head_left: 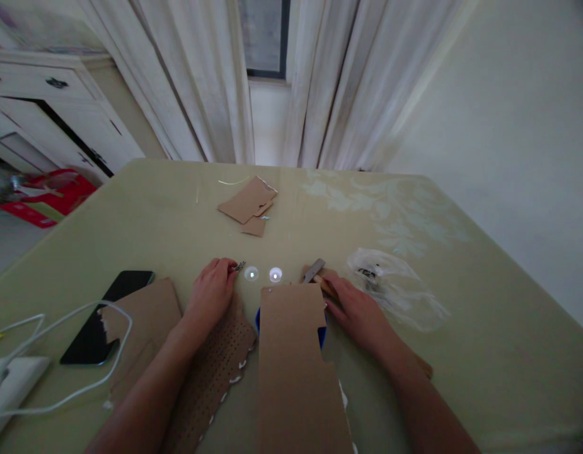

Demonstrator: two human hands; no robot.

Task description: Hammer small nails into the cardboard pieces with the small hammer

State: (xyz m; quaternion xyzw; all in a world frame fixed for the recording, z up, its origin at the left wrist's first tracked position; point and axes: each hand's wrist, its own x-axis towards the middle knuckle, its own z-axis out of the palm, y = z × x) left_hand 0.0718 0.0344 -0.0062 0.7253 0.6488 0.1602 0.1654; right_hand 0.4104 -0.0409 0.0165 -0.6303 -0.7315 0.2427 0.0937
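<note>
Smooth, notched cardboard (294, 366) lies between the hands. Left hand (212, 291) pinches small metal pieces (239, 267) at the fingertips; right hand (355, 308) grips a wooden-handled hammer (314, 271), metal head projecting past curled fingers.

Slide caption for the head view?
Left hand at small metal pieces, right hand holding a wooden-handled hammer, cardboard panel between the forearms.

Hammer (314, 271): grey metal head, wooden handle; gripped in the right hand (356, 310), head set slantwise. Small metal pieces (241, 266): slender, clustered at the fingertips of the left hand (212, 287).
</note>
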